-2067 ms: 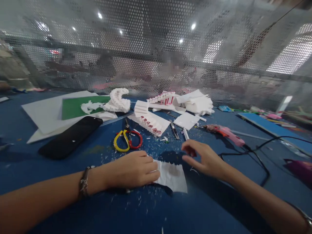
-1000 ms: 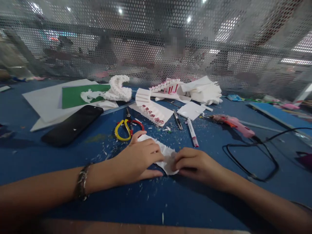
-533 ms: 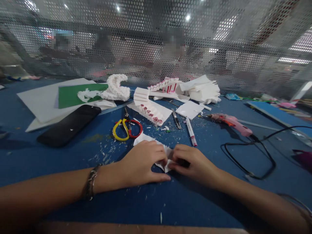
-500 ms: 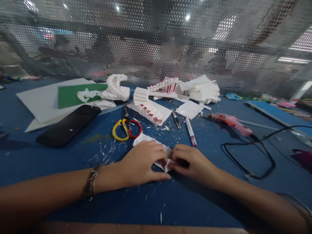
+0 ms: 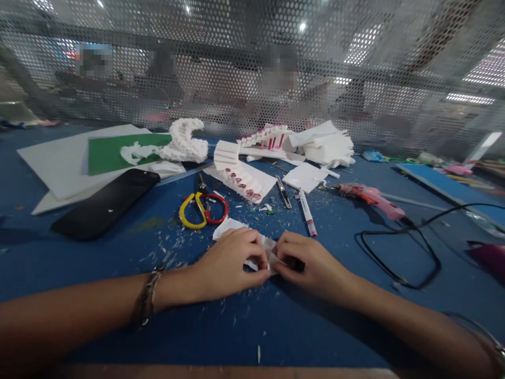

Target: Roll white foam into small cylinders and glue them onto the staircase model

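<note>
A crumpled piece of white tissue paper (image 5: pixel 229 227) lies on the blue table between my hands, partly covered by them. My left hand (image 5: pixel 232 260) pinches its near edge between thumb and fingers. Close beside it, my right hand (image 5: pixel 305 260) has its fingers curled and pinched on the same paper from the right. Just beyond the left hand rest scissors (image 5: pixel 205 208) with one yellow and one red handle. A white marker with a red end (image 5: pixel 307 213) and a box cutter (image 5: pixel 283 192) lie past the right hand.
A pink glue gun (image 5: pixel 374 197) with a black cord (image 5: pixel 398 279) is at right. Behind stand white paper models (image 5: pixel 240 176), a white crescent shape (image 5: pixel 188 139) and folded paper (image 5: pixel 323 143). A black phone-like slab (image 5: pixel 106 202) and green sheet (image 5: pixel 118 152) lie left. Perforated metal (image 5: pixel 236 63) forms the back.
My left thumb has closed in toward the fingers onto the paper's near edge. My right hand stays pinched at nearly the same place. The view has shifted slightly.
</note>
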### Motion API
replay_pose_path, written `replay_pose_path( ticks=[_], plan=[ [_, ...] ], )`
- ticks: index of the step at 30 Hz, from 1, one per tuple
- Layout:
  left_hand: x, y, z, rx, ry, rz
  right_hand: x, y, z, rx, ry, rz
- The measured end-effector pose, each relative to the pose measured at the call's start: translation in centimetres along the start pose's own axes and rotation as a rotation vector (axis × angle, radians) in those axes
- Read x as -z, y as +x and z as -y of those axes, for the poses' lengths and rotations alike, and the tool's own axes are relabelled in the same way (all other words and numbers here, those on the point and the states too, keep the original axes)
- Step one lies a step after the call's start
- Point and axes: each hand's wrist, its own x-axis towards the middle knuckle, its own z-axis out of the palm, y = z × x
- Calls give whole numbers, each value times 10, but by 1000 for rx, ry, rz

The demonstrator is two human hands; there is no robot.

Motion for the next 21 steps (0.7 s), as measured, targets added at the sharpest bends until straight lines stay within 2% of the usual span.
replay_pose_path(
  ticks=[10, 16, 21],
  plan=[
    [4, 3, 4, -40, 93, -4, 0, -1, -2, -33, 21, -5],
    [9, 3, 8, -212, 103, 85, 4, -1, 1, -65, 23, 9],
    [9, 3, 9, -256, 174, 84, 9, -1, 1, -23, 39, 84]
  ],
)
